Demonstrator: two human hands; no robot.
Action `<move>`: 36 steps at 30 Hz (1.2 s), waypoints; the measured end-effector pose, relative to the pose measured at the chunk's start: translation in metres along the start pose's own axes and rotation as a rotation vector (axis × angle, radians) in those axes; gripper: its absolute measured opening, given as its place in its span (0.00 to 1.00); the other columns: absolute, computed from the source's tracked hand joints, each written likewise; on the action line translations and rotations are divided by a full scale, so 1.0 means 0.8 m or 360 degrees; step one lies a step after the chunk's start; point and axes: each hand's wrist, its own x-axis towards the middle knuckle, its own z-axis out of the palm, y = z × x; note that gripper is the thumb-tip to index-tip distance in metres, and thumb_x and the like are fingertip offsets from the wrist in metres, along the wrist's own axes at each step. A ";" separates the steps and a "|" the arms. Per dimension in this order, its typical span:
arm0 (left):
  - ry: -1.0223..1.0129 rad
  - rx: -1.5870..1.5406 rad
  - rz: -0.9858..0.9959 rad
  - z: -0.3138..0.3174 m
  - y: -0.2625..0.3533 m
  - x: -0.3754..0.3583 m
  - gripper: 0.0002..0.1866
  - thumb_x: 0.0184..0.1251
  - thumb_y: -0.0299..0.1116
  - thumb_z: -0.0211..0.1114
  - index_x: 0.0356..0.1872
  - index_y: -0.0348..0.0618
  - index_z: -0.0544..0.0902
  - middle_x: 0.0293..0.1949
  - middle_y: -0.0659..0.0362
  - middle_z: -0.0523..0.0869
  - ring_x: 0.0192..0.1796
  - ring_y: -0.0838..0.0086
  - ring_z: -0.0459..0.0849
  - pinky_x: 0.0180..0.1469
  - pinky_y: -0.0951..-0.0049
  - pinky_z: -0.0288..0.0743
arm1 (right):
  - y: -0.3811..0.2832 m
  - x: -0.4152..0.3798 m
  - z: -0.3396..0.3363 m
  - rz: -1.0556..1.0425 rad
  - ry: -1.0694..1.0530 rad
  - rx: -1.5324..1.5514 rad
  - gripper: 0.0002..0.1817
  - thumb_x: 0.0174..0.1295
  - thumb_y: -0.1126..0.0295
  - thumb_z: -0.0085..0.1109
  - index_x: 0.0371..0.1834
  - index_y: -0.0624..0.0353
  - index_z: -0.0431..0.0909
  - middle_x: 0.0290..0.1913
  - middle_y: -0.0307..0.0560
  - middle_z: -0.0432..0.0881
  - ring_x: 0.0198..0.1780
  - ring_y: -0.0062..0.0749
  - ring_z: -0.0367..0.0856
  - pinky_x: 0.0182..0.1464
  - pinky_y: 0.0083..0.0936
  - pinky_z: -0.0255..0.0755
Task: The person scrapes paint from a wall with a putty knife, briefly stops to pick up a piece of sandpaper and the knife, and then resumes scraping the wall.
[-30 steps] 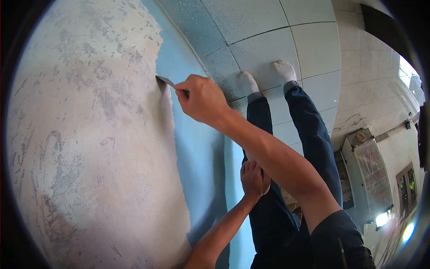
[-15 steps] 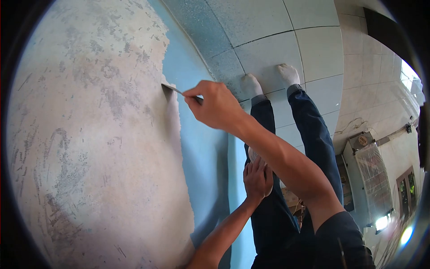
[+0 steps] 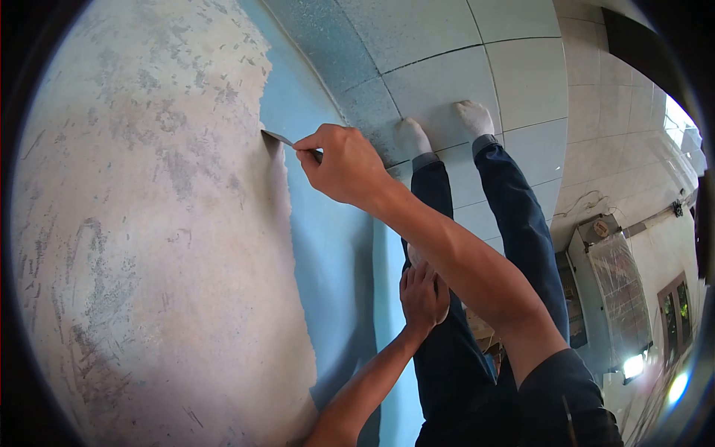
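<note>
My right hand point(image 3: 344, 165) is closed around the handle of a thin metal scraper point(image 3: 278, 138). The scraper's blade touches the wall at the ragged border between the whitish, grey-marked coating point(image 3: 186, 246) and the blue paint point(image 3: 316, 246). Lower down, my left hand point(image 3: 423, 298) is in front of my trouser leg, its fingers bent over a pale, rounded object point(image 3: 443, 307). Most of that object is hidden behind the hand, so what it is cannot be made out.
My feet point(image 3: 474, 119) stand on pale floor tiles point(image 3: 525, 78) near the foot of the wall. To the right are a plastic-covered cabinet point(image 3: 618, 279), a bright lamp point(image 3: 634, 366) and a brown-framed window point(image 3: 675, 316).
The whole view has shifted slightly, with the wall, feet and hands a little further left and up. Both hands keep their hold, and the blade is still at the coating's edge.
</note>
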 end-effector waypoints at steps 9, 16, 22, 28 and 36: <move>-0.0082 0.0172 0.0090 0.020 -0.011 -0.012 0.20 0.74 0.41 0.56 0.58 0.39 0.83 0.61 0.48 0.82 0.65 0.52 0.77 0.72 0.49 0.62 | 0.011 0.023 0.027 0.0035 0.0163 -0.0152 0.10 0.63 0.70 0.62 0.41 0.56 0.91 0.40 0.56 0.88 0.41 0.55 0.87 0.46 0.41 0.81; 0.0210 -0.0116 -0.0120 0.011 0.001 -0.006 0.21 0.76 0.38 0.56 0.61 0.33 0.81 0.66 0.46 0.80 0.63 0.50 0.79 0.70 0.50 0.64 | 0.112 0.008 -0.023 0.0238 0.0103 -0.0257 0.12 0.64 0.66 0.61 0.46 0.54 0.90 0.44 0.58 0.89 0.45 0.56 0.87 0.50 0.41 0.80; 0.0403 0.0296 -0.0072 0.038 0.015 -0.012 0.26 0.78 0.42 0.53 0.71 0.42 0.75 0.73 0.48 0.73 0.75 0.41 0.65 0.75 0.29 0.45 | 0.224 -0.145 -0.271 0.0801 0.0165 -0.0956 0.19 0.64 0.63 0.53 0.53 0.55 0.86 0.52 0.64 0.86 0.57 0.61 0.83 0.60 0.48 0.77; 0.0769 0.0385 -0.0254 0.007 0.067 -0.043 0.26 0.79 0.46 0.51 0.72 0.49 0.75 0.74 0.49 0.71 0.80 0.35 0.54 0.72 0.18 0.31 | 0.250 -0.359 -0.519 0.1101 0.0581 -0.1119 0.27 0.58 0.68 0.59 0.64 0.58 0.80 0.62 0.63 0.82 0.66 0.54 0.79 0.68 0.41 0.73; 0.0733 0.0068 0.0021 -0.118 0.177 -0.144 0.24 0.81 0.45 0.46 0.63 0.39 0.80 0.65 0.43 0.79 0.69 0.41 0.74 0.69 0.24 0.56 | 0.169 -0.444 -0.591 0.0679 0.0860 -0.0540 0.25 0.59 0.68 0.60 0.60 0.65 0.78 0.42 0.62 0.87 0.41 0.44 0.87 0.44 0.39 0.81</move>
